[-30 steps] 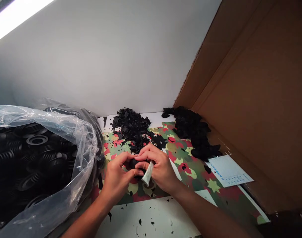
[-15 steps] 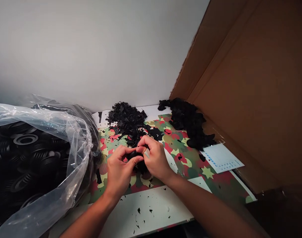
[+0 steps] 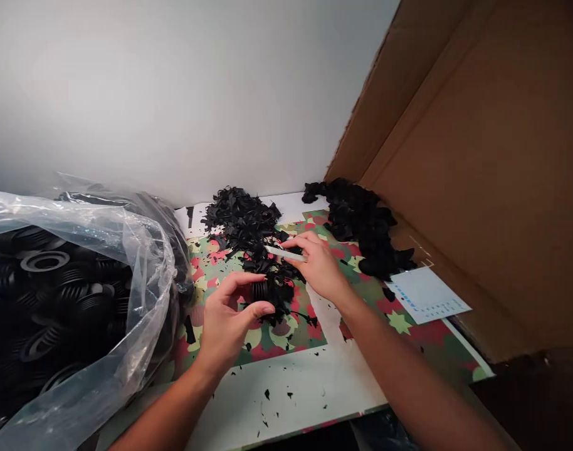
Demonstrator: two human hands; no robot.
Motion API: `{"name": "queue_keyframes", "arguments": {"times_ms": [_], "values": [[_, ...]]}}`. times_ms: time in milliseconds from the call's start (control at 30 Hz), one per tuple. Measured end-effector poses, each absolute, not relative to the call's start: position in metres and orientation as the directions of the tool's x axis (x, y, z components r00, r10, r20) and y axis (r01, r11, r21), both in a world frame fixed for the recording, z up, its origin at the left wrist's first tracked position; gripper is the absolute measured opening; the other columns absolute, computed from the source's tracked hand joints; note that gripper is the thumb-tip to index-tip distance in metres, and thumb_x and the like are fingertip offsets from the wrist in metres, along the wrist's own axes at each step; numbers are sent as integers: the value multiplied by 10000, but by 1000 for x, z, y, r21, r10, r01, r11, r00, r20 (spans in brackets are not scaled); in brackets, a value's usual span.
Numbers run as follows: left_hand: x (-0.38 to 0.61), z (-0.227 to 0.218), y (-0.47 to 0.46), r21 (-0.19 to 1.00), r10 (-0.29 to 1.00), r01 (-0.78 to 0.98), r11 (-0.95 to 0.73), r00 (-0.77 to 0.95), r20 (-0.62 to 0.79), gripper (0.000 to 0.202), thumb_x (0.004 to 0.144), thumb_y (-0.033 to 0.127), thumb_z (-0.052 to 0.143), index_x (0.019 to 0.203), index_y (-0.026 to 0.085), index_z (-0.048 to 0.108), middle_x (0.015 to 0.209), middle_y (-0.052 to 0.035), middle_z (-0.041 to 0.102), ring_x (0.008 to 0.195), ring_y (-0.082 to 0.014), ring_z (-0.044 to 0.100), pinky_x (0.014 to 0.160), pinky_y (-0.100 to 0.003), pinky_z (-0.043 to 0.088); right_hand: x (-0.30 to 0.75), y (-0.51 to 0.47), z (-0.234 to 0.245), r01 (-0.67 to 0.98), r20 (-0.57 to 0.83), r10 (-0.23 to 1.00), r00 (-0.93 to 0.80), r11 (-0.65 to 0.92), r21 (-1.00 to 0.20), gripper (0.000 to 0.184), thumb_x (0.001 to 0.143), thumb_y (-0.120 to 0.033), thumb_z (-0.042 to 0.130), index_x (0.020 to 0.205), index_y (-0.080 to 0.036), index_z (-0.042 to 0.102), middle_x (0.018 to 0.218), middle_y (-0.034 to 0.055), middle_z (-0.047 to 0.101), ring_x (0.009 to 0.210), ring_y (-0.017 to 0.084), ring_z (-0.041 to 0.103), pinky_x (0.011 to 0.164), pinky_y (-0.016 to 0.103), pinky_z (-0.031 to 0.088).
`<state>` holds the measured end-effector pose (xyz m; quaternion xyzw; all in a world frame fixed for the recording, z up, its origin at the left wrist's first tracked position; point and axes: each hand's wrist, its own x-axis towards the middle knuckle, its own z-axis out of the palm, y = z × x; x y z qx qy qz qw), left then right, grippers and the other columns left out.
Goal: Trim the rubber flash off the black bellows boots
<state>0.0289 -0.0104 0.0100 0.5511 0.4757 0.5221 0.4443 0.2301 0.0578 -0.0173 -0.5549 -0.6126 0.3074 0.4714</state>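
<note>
My left hand (image 3: 227, 313) grips a small black ribbed rubber bellows (image 3: 259, 290) between thumb and fingers, its ridges facing up. My right hand (image 3: 317, 260), a little farther away and to the right, is closed on a slim pale flat tool (image 3: 286, 254). The tool's narrow end points left, over the black scraps; its exact kind I cannot make out. Beneath both hands, black rubber scraps (image 3: 281, 300) lie scattered on a camouflage-patterned sheet (image 3: 310, 326).
On the left, a clear plastic bag (image 3: 150, 300) is full of ribbed black bellows (image 3: 74, 285). A heap of shredded trimmings (image 3: 239, 219) and a dark pile (image 3: 362, 225) stand at the back. A white printed card (image 3: 430, 295) lies beside a cardboard wall (image 3: 479, 188).
My hands have come apart. The right has moved up and right with the pale tool, now plainly visible; the left still holds the bellows in nearly the same place.
</note>
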Motion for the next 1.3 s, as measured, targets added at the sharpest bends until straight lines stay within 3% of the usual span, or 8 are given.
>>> {"name": "queue_keyframes", "arguments": {"times_ms": [100, 333, 633, 933, 1067, 1167, 1233, 1300], "values": [[26, 10, -6, 998, 998, -2, -70, 3, 70, 282, 647, 279, 909, 905, 218, 810, 851, -29, 718, 676, -150, 585, 625, -266, 502, 224, 45, -7, 411, 292, 954, 63, 242, -879, 292, 838, -485, 712, 716, -222, 682, 909, 57, 619, 775, 206, 588, 661, 323, 451], [29, 10, -6, 995, 992, -5, -100, -83, 99, 314, 570, 257, 951, 839, 200, 800, 828, -23, 697, 691, -150, 607, 593, -256, 517, 202, 13, 13, 153, 71, 954, -291, 120, -981, 396, 866, -572, 687, 708, -209, 678, 688, -1, 641, 653, 157, 560, 592, 277, 455], [31, 13, -5, 969, 969, -100, -226, -123, 213, 357, 566, 383, 976, 844, 215, 827, 798, -27, 723, 710, -163, 649, 627, -278, 566, 202, 8, 18, 49, 95, 962, -255, 111, -993, 381, 890, -542, 654, 700, -211, 662, 674, 2, 623, 651, 152, 547, 603, 278, 453], [26, 10, -7, 946, 946, -102, -307, -140, 292, 228, 635, 318, 956, 825, 263, 842, 758, -16, 718, 704, -154, 634, 610, -258, 516, 198, 3, 18, -54, 102, 959, -265, 91, -994, 358, 901, -500, 685, 684, -216, 668, 643, -15, 614, 612, 139, 544, 591, 280, 464], [23, 13, -6, 960, 954, -27, -279, -118, 274, 197, 636, 316, 947, 786, 247, 839, 748, -32, 728, 720, -184, 657, 625, -293, 548, 200, 5, 17, 47, 244, 953, -178, 256, -966, 395, 953, -549, 612, 741, -231, 711, 768, 19, 660, 697, 168, 592, 655, 319, 501], [20, 16, -6, 966, 959, 11, -260, -113, 259, 155, 646, 284, 931, 766, 250, 840, 741, -34, 735, 727, -191, 665, 638, -304, 560, 205, 5, 17, 58, 404, 915, 10, 403, -913, 562, 1046, -584, 366, 811, -251, 754, 963, 64, 667, 836, 202, 625, 762, 371, 528], [19, 17, -5, 970, 966, 32, -240, -94, 242, 135, 652, 269, 921, 761, 254, 842, 741, -35, 737, 723, -192, 663, 634, -305, 556, 208, 3, 18, 43, 446, 895, 9, 445, -894, 696, 1054, -627, 228, 806, -258, 764, 909, 72, 660, 820, 209, 633, 751, 383, 538], [18, 18, -4, 975, 973, 49, -217, -74, 221, 120, 650, 264, 914, 745, 256, 841, 736, -36, 740, 713, -193, 662, 635, -310, 555, 210, -1, 20, 39, 443, 892, -95, 448, -893, 640, 1037, -653, 307, 836, -255, 766, 788, 54, 656, 704, 191, 626, 650, 360, 534]]}}
